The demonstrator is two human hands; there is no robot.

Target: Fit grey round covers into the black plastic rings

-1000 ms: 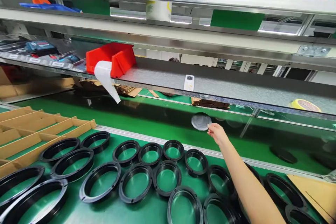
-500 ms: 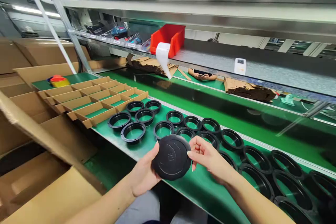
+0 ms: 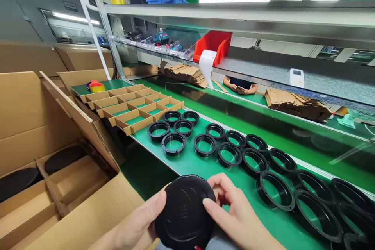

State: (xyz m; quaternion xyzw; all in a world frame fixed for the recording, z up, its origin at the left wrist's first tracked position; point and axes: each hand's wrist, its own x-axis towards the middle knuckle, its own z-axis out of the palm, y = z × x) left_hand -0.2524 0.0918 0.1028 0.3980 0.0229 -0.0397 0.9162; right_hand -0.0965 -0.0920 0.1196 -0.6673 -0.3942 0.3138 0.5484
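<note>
A round black plastic cap (image 3: 184,213) is held low in front of me by both hands. My left hand (image 3: 137,226) grips its left edge, thumb on the face. My right hand (image 3: 234,213) closes on its right edge with fingers curled over the rim. Several black plastic rings (image 3: 228,154) lie in rows on the green table (image 3: 187,164) just beyond the cap.
An open cardboard box (image 3: 58,179) with dividers and dark discs stands at my left. A cardboard divider grid (image 3: 131,105) lies on the table's far left. A conveyor (image 3: 263,125) runs behind, shelves with a red bin (image 3: 212,43) above. Another person's hands (image 3: 241,88) rest across the belt.
A second ago my right hand reached out to a grey disc by the conveyor; now both hands hold the black cap, drawn closer and lower. The view has swung left toward the box.
</note>
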